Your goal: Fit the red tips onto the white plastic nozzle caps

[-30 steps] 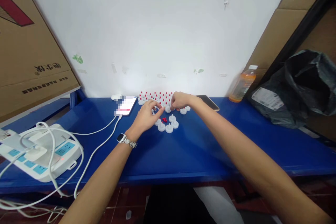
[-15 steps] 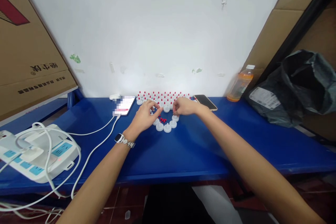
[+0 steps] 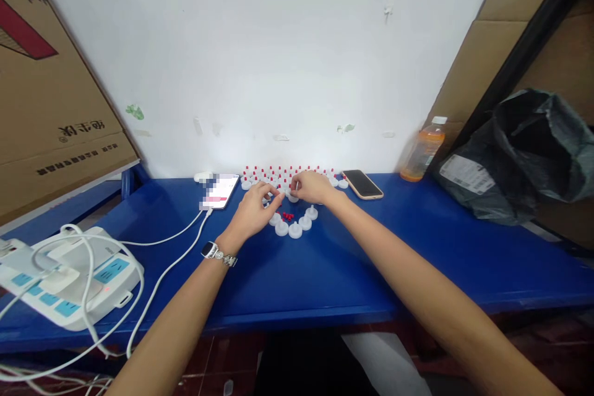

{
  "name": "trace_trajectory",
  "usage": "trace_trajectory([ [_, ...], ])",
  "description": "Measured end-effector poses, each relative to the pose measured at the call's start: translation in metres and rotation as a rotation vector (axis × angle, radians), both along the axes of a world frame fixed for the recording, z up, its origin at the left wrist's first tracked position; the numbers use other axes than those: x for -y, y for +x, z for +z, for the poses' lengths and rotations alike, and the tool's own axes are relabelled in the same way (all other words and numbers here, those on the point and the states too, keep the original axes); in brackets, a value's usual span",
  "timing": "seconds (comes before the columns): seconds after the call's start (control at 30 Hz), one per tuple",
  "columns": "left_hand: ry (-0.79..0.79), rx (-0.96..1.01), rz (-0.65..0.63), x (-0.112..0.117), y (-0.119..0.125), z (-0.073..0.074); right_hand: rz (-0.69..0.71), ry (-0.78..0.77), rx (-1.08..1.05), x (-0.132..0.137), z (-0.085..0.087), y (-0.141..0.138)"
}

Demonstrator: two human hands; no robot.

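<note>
Both of my hands meet over a cluster of small white plastic caps on the blue table (image 3: 325,272). My left hand (image 3: 253,210), with a watch on its wrist, has its fingers pinched together next to my right hand (image 3: 310,187), which is also closed in a pinch; what each pinches is too small to make out. Several bare white caps (image 3: 295,230) lie just in front of the hands around a few loose red tips (image 3: 288,216). Behind the hands stand rows of white caps with red tips (image 3: 278,173) against the wall.
A white phone (image 3: 219,190) on a cable lies left of the caps; a dark phone (image 3: 362,184) lies right. An orange drink bottle (image 3: 422,151) and a black plastic bag (image 3: 524,154) sit far right. A white power strip (image 3: 69,278) with cables sits front left, under a cardboard box (image 3: 51,86).
My right hand has drawn left and toward my left hand, so the two pinches now nearly meet. The view has shifted slightly.
</note>
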State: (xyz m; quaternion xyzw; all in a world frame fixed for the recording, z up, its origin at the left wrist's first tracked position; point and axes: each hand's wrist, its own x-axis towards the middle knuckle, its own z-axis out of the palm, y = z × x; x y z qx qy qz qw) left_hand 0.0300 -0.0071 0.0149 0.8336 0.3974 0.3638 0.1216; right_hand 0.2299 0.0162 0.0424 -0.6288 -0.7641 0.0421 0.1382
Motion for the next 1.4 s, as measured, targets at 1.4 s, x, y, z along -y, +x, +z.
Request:
trace_trajectory([
  [1.4, 0.085, 0.124, -0.185, 0.016, 0.018, 0.0, 0.221, 0.085, -0.893, 0.045, -0.02, -0.01],
])
